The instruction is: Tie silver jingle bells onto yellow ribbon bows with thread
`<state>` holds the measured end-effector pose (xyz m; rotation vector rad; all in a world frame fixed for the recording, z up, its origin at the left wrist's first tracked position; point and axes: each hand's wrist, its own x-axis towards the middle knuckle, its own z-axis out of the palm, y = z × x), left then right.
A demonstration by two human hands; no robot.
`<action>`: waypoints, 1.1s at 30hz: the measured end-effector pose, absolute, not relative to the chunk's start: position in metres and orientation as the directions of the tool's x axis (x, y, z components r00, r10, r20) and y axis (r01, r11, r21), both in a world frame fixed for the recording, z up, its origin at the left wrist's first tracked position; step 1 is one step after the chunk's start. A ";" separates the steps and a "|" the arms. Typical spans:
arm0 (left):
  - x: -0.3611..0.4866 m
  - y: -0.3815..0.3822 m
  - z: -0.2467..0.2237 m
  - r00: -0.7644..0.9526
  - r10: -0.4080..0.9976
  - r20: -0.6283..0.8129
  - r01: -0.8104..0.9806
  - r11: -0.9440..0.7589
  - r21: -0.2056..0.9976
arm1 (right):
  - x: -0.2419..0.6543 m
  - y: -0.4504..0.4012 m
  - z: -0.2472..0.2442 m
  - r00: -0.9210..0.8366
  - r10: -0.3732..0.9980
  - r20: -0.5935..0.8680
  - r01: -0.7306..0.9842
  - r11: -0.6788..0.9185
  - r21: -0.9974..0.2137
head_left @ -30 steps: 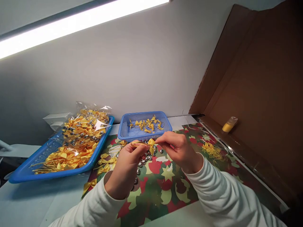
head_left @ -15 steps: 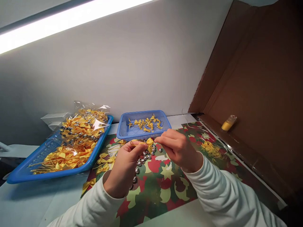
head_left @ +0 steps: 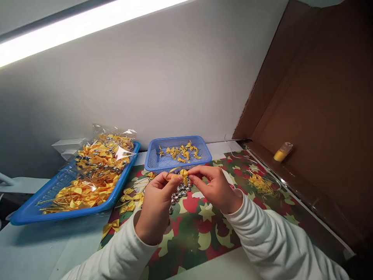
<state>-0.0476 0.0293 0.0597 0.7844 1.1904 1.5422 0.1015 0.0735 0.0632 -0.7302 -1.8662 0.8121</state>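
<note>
A small yellow ribbon bow (head_left: pixel 184 174) with a loop of gold cord is held up over the mat. My left hand (head_left: pixel 159 194) is closed, pinching it between thumb and forefinger from the left. From the other side, the thumb and forefinger of my right hand (head_left: pixel 214 186) pinch together at the bow's right edge; anything tiny between these fingertips is too small to make out. Right below lie several silver bells (head_left: pixel 182 190), partly covered by my hands. More yellow bows (head_left: pixel 127 207) with cords are spread left of my left hand.
A blue basket (head_left: pixel 207 157) holding several finished-looking bows stands behind my hands. At left, a larger blue tray (head_left: pixel 17 217) carries a heap of bows and a clear plastic bag (head_left: pixel 113 136). Cord scraps (head_left: pixel 260 183) lie right; a yellow-filled bottle (head_left: pixel 282 152) rests by the cardboard wall (head_left: pixel 314 116).
My right hand has moved left and its fingertips have come up against the bow. My left hand keeps its pinch and has shifted slightly right.
</note>
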 end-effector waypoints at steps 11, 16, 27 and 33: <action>-0.047 0.031 0.065 -0.350 0.936 -0.017 -0.248 -0.076 0.966 | 0.101 0.067 0.072 -0.446 0.865 0.230 0.118 0.312 -0.943; -0.049 0.038 0.061 -0.345 0.938 -0.011 -0.209 -0.065 0.976 | 0.110 0.061 0.089 -0.409 0.803 0.433 0.324 0.572 -0.754; -0.048 0.033 0.052 -0.271 0.851 0.449 0.326 -0.358 0.875 | 0.096 0.061 0.065 -0.297 0.723 0.624 0.456 0.682 -0.572; -0.054 0.046 0.050 -0.269 0.952 0.148 0.052 -0.139 0.989 | 0.089 0.072 0.047 -0.175 0.644 0.745 0.160 0.765 -0.623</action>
